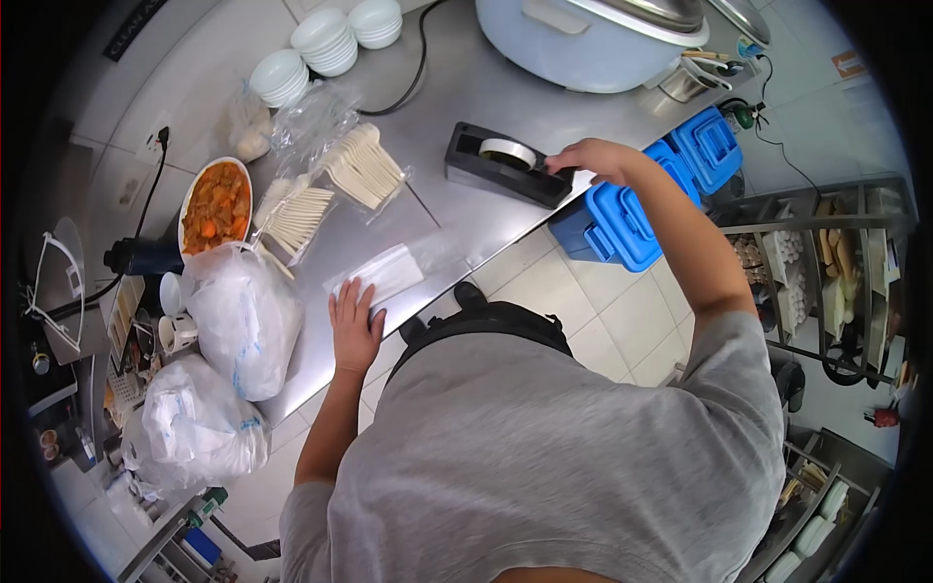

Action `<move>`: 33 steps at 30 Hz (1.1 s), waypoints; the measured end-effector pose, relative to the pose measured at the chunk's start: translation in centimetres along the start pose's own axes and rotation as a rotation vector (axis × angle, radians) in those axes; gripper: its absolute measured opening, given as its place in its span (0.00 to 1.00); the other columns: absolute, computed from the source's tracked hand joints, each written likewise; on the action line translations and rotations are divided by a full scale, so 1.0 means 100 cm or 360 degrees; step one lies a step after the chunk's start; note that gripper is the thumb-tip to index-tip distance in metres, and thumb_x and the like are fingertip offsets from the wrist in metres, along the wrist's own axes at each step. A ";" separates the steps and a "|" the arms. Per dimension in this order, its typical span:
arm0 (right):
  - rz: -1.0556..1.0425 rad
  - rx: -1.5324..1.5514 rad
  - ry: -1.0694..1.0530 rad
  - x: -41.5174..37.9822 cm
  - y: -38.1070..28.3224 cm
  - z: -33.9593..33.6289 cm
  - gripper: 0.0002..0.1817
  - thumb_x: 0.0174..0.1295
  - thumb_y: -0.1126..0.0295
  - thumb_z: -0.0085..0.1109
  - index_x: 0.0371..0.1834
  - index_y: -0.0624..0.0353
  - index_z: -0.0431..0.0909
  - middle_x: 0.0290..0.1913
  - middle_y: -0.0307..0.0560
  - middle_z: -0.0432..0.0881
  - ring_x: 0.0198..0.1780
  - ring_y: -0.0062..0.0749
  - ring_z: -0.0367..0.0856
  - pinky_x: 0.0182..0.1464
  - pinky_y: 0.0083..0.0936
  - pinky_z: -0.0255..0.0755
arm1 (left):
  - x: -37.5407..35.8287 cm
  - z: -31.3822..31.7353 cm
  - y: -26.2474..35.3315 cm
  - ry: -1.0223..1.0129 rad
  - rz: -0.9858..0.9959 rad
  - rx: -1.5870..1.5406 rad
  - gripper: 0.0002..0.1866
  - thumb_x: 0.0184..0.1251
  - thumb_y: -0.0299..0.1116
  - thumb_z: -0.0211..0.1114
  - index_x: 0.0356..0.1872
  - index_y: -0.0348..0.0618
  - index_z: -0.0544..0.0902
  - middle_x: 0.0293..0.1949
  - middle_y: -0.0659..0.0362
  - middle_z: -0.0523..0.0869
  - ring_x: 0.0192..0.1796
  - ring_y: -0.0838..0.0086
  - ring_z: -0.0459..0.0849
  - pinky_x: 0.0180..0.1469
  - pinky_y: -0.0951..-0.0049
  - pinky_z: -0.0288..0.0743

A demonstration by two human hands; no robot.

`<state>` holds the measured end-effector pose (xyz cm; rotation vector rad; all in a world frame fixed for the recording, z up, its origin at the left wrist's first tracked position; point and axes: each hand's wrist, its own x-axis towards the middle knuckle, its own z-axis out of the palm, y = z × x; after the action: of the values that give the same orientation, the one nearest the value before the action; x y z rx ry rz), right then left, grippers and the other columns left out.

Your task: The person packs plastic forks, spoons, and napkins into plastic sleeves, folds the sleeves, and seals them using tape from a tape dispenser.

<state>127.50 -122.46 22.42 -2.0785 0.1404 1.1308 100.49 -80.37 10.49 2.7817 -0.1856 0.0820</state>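
My left hand (357, 324) lies with its fingers spread flat on the near end of a white folded napkin (387, 274), which seems to be in a clear plastic sleeve. Further right stands a black tape dispenser (476, 173) holding a roll of clear tape (507, 153). My right hand (595, 158) is at its cutter end, thumb and fingertips closed there on the tape; the tape's loose end is too small to see. Beyond the napkin, pale wooden cutlery (364, 167) fans out of plastic bags, with a second bundle of wooden cutlery (296, 219) beside it.
An oval dish of orange stew (216, 206) and stuffed plastic bags (245, 316) occupy the left side. Stacked white bowls (324, 39) and a large pale blue cooker (593, 49) stand at the back. Blue lidded bins (632, 223) are below the counter's right edge.
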 end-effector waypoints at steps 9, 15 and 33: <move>-0.0403 0.0199 -0.0359 0.015 0.013 -0.016 0.14 0.63 0.57 0.59 0.42 0.54 0.86 0.71 0.52 0.64 0.75 0.47 0.51 0.74 0.44 0.43 | 0.001 0.001 0.005 -0.0001 -0.0014 0.0048 0.25 0.63 0.37 0.62 0.63 0.48 0.72 0.69 0.53 0.66 0.73 0.56 0.58 0.74 0.48 0.44; -0.0797 0.0228 -0.0046 -0.046 0.036 -0.025 0.11 0.65 0.64 0.58 0.37 0.61 0.84 0.55 0.49 0.79 0.59 0.36 0.73 0.67 0.30 0.57 | 0.001 -0.001 0.007 -0.0007 -0.0012 0.0066 0.25 0.64 0.38 0.62 0.62 0.48 0.72 0.69 0.52 0.66 0.73 0.55 0.58 0.74 0.47 0.45; -0.0684 -0.0676 0.1109 0.007 0.149 0.038 0.09 0.62 0.66 0.59 0.33 0.61 0.80 0.29 0.57 0.81 0.34 0.52 0.80 0.38 0.38 0.72 | -0.003 -0.003 0.003 0.0363 -0.0086 -0.0079 0.34 0.59 0.41 0.68 0.66 0.44 0.68 0.70 0.47 0.64 0.72 0.52 0.60 0.73 0.49 0.48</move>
<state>119.09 -130.37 12.27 -2.6353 -0.2282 0.1527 100.09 -80.56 10.82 2.6989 -0.0541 0.3738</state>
